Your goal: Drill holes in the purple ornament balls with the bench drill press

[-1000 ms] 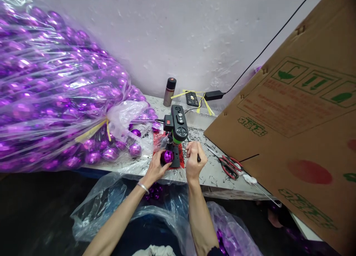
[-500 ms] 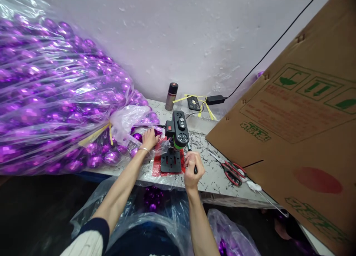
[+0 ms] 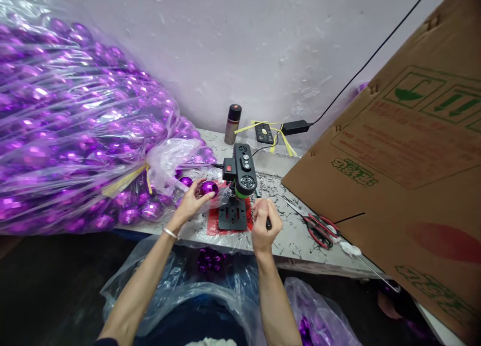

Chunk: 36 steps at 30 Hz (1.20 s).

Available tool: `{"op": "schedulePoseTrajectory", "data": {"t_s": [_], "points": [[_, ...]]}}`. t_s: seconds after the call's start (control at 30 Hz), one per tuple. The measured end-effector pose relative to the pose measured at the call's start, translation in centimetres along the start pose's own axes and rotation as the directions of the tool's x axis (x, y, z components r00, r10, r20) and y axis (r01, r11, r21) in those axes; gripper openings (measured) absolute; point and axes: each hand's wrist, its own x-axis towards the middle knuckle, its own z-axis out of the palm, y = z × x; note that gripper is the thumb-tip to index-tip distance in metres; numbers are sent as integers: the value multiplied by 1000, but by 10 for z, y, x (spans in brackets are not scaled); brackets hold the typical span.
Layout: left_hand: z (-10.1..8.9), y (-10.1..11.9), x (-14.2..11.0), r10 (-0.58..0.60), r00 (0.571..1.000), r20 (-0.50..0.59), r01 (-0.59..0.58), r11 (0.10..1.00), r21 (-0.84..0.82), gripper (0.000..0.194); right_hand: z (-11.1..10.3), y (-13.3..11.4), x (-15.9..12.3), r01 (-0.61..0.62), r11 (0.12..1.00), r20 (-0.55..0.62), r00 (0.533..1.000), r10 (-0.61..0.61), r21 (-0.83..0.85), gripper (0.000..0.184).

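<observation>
Between the thumb and fingers of my left hand is a shiny purple ball ornament. It is held just left of a small black bench drill press with a red switch. My right hand is wrapped round the black-ended lever at the press's right side. The slotted black base plate under the press carries no ball and stands on a red sheet. A clear plastic bag with purple balls in it hangs open below the table edge.
A huge clear bag of purple balls fills the left side. A large cardboard box leans at right, near red-handled scissors. A spray can and a black power adapter lie behind the press. Dark shavings litter the table.
My left hand moved from the base plate with a ball to the pile at left, and is now back beside the press holding a ball. My right hand stays on the lever.
</observation>
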Motion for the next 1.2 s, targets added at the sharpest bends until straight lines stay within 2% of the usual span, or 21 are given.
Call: {"op": "schedulePoseTrajectory", "data": {"t_s": [0.07,0.13,0.23,0.33,0.43,0.57,0.7,0.87,0.97,1.2], "points": [[5,0,-27,-6,1000,30,9,993,-114,73,0,-6,8,-16,1000,5,1000,16,-8,41],[19,-4,-46,-22,998,52,31,981,-192,69,1,-11,14,-23,1000,17,1000,24,-16,40],[49,-20,-59,-19,999,46,29,969,-247,66,0,-14,18,-14,999,38,999,15,-29,40],[75,-39,-57,17,999,-34,-22,988,-150,61,-2,-13,17,18,999,48,999,-17,-29,39],[89,-48,-50,93,991,-100,-92,996,16,57,-4,-10,14,49,999,61,997,-49,-6,38],[92,-44,-40,132,990,-47,-123,980,158,57,-4,-7,10,44,999,55,998,-44,8,37],[90,-40,-36,177,984,21,-177,959,222,55,-4,-7,9,45,999,53,998,-44,-16,38],[95,-48,-42,261,965,8,-250,913,321,56,-6,-6,7,48,999,57,997,-47,-23,37],[98,-53,-44,282,959,-16,-262,910,321,59,-7,-4,6,62,998,69,996,-60,-22,36],[94,-54,-43,286,958,32,-284,921,266,56,-4,7,-6,86,996,15,996,-86,-24,32]]}}
